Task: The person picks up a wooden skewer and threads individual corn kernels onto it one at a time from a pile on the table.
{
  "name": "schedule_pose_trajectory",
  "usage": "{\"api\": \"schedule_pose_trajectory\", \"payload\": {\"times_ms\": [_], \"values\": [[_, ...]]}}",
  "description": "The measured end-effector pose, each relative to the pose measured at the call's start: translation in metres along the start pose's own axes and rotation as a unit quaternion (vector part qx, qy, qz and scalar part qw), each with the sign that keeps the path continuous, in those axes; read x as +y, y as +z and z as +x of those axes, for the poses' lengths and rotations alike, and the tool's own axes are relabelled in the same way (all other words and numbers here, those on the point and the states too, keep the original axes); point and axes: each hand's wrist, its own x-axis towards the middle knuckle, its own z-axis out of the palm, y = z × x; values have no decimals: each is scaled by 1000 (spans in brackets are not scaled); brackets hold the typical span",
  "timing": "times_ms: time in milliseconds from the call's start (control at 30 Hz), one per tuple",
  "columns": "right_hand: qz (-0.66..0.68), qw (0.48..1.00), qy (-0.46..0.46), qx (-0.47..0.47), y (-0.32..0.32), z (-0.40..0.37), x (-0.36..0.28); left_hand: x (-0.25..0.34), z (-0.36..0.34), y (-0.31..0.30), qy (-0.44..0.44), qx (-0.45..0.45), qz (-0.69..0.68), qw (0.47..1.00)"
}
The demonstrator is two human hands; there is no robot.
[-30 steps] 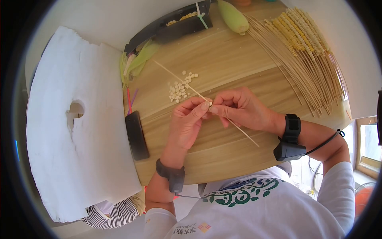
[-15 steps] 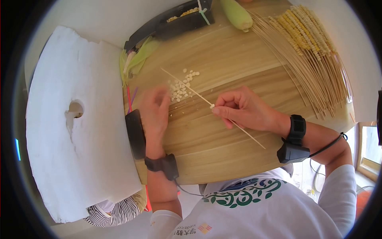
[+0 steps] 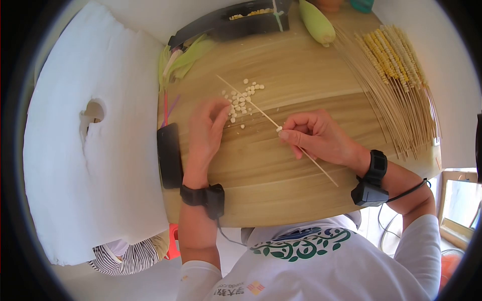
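A thin bamboo skewer [image 3: 261, 113] slants across the middle, pinched between the thumb and fingers of my right hand [image 3: 316, 135]. One pale corn kernel [image 3: 279, 129] sits on it, right at my fingertips. Loose whitish corn kernels [image 3: 240, 103] lie in a small pile on the wooden table, under the skewer's far end. At the pile's left edge is my left hand [image 3: 207, 128], thumb and index finger brought together; anything between them is too small to make out.
Skewers threaded with yellow and white kernels [image 3: 391, 55] lie at right with several bare sticks [image 3: 384, 108]. A green-husked corn cob [image 3: 317, 24], a black tray [image 3: 221, 30] of kernels and husk leaves [image 3: 186, 57] lie at the back. White foam [image 3: 95, 165] borders the left, beside a dark box [image 3: 169, 155].
My left hand, blurred before, is now slower at the kernel pile, its fingers nearer the kernels. My right hand keeps hold of the skewer. The whole view has shifted slightly.
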Motion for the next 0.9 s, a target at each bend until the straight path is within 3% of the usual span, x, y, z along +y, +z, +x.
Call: {"api": "schedule_pose_trajectory", "payload": {"times_ms": [900], "values": [[6,1000,-30,-6,2,2,8,-13,2,6,1,27,-1,1000]]}}
